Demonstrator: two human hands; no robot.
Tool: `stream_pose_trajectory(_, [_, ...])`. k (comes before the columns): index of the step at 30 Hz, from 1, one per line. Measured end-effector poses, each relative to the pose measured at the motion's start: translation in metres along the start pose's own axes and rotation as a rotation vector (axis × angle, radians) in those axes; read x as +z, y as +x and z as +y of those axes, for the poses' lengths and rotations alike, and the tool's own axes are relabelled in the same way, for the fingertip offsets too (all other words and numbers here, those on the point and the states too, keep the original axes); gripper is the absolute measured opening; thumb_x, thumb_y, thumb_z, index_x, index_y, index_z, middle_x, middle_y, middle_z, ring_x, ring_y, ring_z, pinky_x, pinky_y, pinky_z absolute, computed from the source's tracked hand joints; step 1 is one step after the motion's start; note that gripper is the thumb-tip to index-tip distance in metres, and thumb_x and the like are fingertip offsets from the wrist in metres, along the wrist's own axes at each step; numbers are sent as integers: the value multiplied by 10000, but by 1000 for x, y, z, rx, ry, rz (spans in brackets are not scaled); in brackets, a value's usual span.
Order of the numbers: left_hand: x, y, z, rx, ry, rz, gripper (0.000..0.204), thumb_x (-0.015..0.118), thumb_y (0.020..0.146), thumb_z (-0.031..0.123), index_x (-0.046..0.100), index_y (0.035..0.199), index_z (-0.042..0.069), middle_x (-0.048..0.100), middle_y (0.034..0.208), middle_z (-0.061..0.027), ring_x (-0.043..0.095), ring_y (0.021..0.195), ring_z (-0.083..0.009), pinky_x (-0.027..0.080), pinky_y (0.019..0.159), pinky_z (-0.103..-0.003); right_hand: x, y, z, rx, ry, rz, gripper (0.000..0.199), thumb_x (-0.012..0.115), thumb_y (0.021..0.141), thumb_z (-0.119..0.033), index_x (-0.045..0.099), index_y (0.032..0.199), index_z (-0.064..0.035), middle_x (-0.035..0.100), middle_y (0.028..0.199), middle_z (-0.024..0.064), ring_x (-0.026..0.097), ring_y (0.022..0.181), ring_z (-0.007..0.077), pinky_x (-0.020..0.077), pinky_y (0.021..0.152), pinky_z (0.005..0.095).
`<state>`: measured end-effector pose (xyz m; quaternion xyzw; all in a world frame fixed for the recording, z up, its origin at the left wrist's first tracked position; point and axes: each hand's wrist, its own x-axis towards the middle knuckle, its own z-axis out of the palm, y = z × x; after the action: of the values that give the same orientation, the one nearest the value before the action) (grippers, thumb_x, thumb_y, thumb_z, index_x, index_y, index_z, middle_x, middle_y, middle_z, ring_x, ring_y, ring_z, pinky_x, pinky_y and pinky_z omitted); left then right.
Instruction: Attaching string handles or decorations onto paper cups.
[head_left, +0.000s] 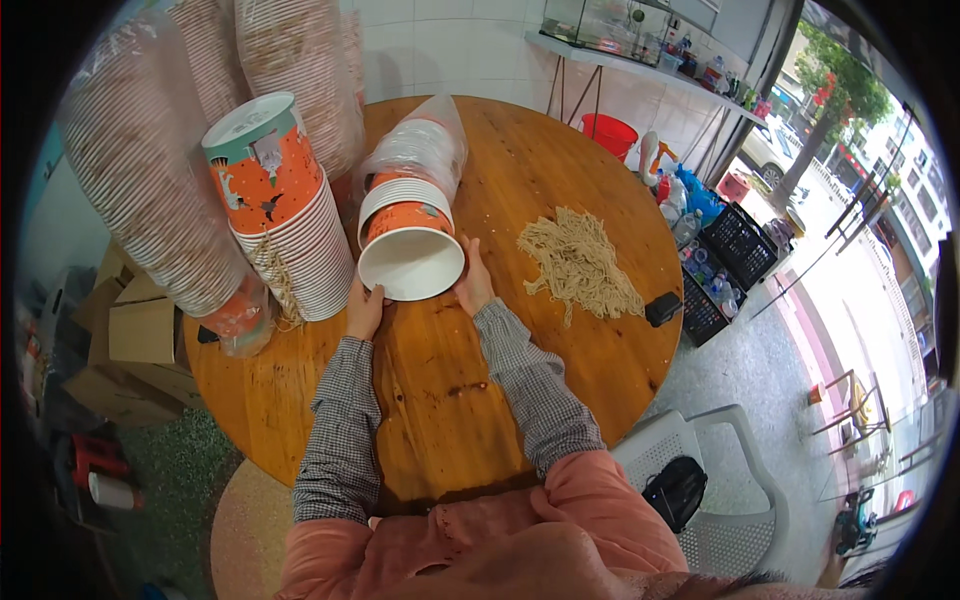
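Observation:
An orange paper bucket (411, 265) with a white inside lies on its side in the middle of the round table, its mouth facing me. My left hand (366, 308) grips the left of its rim, thumb at the edge. On the opposite side, my right hand (475, 279) holds the bucket's wall near the rim. Behind it, more nested paper buckets (408, 190) lie in a clear plastic bag (440, 130). To the left stands a stack of upside-down paper buckets (300, 260), the top one showing orange and green print.
Tall plastic-wrapped bucket stacks (150, 170) crowd the table's left side. A heap of beige strings (580, 262) and a small black object (662, 308) lie on the right. Beyond are a grey plastic chair (735, 480), black crates (738, 245) and cardboard boxes (150, 330).

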<state>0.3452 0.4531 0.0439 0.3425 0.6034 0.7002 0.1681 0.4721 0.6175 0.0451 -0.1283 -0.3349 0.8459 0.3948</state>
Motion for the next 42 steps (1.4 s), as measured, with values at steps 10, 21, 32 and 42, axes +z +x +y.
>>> stream_pose_trajectory(10, [-16,-9,6,-91,-48,186,268,485,795,24,552,1050,-24,586,794,-75,540,570,-138,425,410,-260,-3,10,6,-63,-338,-106,425,445,1000,-339,470,1289,-28,546,1239,76,520,1149,151,417,996,303])
stream_pose_trajectory(21, [-56,-68,22,63,171,64,377,478,783,37,553,1133,-80,634,954,-139,585,833,-199,467,752,-296,-73,-39,-94,-590,-1484,278,220,585,903,-229,614,925,-12,630,834,145,615,749,273,504,731,386])
stream_pose_trajectory(32, [-54,-87,23,171,303,183,313,546,879,85,565,1170,-29,631,934,-108,589,814,-170,473,717,-299,-82,-69,-107,-638,-1824,295,127,599,880,-139,629,909,-19,619,882,159,583,707,323,501,681,439])
stream_pose_trajectory(42, [-44,-102,41,158,743,173,273,603,864,126,584,1096,-16,568,829,-173,583,769,-326,474,694,-368,15,-147,-101,173,-487,-446,100,547,941,-142,555,884,-60,524,673,-23,448,525,41,335,446,177])
